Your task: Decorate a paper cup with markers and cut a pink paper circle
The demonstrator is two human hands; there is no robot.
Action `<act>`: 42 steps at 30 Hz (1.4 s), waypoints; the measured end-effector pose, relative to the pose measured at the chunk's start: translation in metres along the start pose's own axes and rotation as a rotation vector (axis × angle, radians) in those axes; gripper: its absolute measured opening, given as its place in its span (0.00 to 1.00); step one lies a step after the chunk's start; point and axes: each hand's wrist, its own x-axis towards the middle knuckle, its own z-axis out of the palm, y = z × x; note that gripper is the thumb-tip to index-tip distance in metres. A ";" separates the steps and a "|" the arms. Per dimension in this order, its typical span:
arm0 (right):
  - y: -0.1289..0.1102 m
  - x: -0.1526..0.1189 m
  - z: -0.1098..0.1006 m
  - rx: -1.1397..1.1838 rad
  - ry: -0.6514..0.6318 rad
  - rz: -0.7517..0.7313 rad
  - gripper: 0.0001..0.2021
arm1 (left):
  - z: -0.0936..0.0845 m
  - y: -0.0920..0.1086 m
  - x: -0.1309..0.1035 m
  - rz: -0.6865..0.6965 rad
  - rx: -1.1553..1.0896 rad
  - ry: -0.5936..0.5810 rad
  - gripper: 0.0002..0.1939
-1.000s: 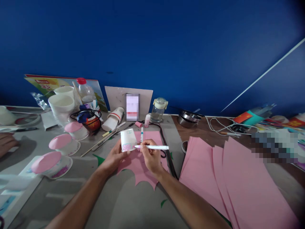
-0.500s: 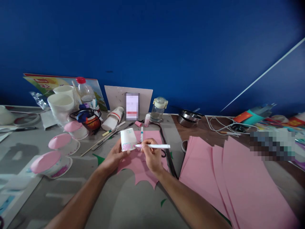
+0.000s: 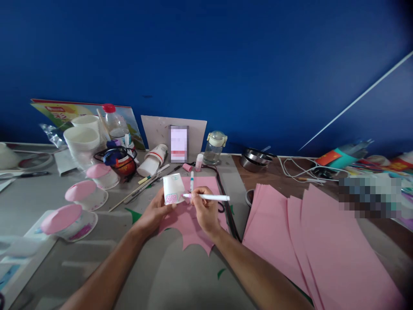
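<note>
A white paper cup (image 3: 173, 186) with pink crosshatching and green lines near its lower edge is gripped by my left hand (image 3: 158, 211). My right hand (image 3: 204, 209) pinches a white marker (image 3: 213, 197), whose pink tip points left at the cup's right side; whether it touches cannot be made out. Beneath both hands lies a pink paper (image 3: 196, 234) with a scalloped edge. Just behind them is another white marker (image 3: 192, 181) with a blue band. Three cups with pink tops (image 3: 62, 218) stand in a row at the left.
Stacked white cups (image 3: 82, 140), a red-capped bottle (image 3: 114, 120) and thin sticks (image 3: 135, 191) are at the back left. A glass jar (image 3: 214, 148) stands behind the pink paper. Metal bowls (image 3: 254, 161) and large pink sheets (image 3: 335, 249) are on the right.
The marker in my right hand has tilted slightly, its tip a little higher on the cup's side. My left hand and the cup have hardly moved.
</note>
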 end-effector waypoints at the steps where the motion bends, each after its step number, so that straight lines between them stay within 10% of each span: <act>1: 0.000 0.000 0.000 0.001 0.005 -0.004 0.10 | 0.000 0.000 0.000 0.002 -0.005 0.004 0.33; 42: 0.000 0.001 0.000 0.048 0.007 0.017 0.08 | 0.000 0.000 0.000 0.018 0.012 -0.015 0.32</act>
